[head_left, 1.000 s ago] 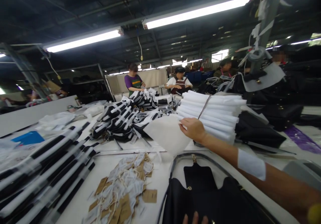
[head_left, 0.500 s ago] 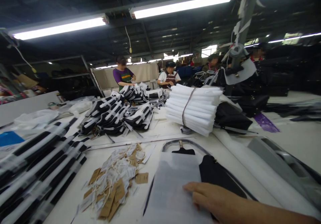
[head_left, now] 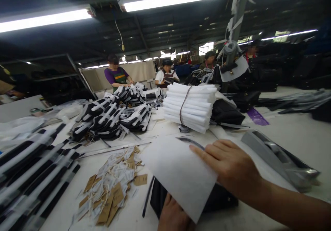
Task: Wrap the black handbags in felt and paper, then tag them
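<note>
A thin white sheet [head_left: 178, 175], perhaps paper or foam, is held up at a tilt above a black bag [head_left: 221, 198] on the table. My right hand [head_left: 230, 165] grips the sheet's right edge, with the index finger stretched along it and the other fingers curled. Low in the view, my left hand [head_left: 173, 215] is at the bag, partly under the sheet; most of its fingers are hidden. Only parts of the bag show around the sheet, with a dark strap [head_left: 148, 196] to the left.
Left of the bag lies a heap of brown and white string tags [head_left: 113, 189]. Black-and-white wrapped pieces [head_left: 33, 175] are stacked at left, more bags [head_left: 111, 117] behind. A tied white bundle [head_left: 190, 106] stands centrally. A grey tape dispenser-like object [head_left: 279, 158] sits right. Co-workers are beyond.
The white sheet was lying flat over the bag and is now lifted and turned. My right hand has moved up and grips it; my left hand has come into view. The view has shifted right.
</note>
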The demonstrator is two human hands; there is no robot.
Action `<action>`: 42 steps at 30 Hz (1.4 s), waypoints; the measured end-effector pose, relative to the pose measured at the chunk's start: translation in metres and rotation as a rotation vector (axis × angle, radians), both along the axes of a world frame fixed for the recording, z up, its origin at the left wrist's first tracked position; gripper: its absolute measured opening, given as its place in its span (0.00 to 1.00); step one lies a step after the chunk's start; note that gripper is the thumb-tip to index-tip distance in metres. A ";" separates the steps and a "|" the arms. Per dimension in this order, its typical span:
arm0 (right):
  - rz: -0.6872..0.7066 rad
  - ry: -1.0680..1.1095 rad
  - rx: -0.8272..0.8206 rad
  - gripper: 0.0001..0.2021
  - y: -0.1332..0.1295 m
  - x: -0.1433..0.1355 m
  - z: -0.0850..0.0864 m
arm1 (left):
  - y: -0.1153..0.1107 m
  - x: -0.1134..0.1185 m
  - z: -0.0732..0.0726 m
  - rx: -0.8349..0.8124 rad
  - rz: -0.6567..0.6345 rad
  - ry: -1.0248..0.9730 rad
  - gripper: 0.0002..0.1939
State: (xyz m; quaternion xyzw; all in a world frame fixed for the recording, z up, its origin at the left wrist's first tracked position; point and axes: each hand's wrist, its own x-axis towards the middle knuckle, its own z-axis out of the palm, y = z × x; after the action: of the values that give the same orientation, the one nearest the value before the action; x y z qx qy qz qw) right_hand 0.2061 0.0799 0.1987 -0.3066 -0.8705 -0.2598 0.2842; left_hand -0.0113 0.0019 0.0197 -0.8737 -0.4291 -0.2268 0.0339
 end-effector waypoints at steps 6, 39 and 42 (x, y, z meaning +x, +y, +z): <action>-0.126 -0.221 -0.190 0.15 -0.002 0.002 -0.019 | 0.012 -0.003 0.002 -0.046 0.012 0.053 0.35; 0.214 -0.118 -1.251 0.36 0.004 0.008 -0.089 | -0.006 -0.001 -0.003 -0.402 0.053 -0.021 0.26; 0.206 -0.148 -1.170 0.27 0.005 0.011 -0.098 | -0.006 -0.001 -0.002 -0.343 0.059 -0.004 0.27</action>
State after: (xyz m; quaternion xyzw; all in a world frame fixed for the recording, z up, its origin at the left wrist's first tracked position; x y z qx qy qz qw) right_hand 0.2175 0.0851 0.1012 -0.3072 -0.9117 0.2711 0.0304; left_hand -0.0128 -0.0041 0.0172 -0.8534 -0.4868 -0.1509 -0.1097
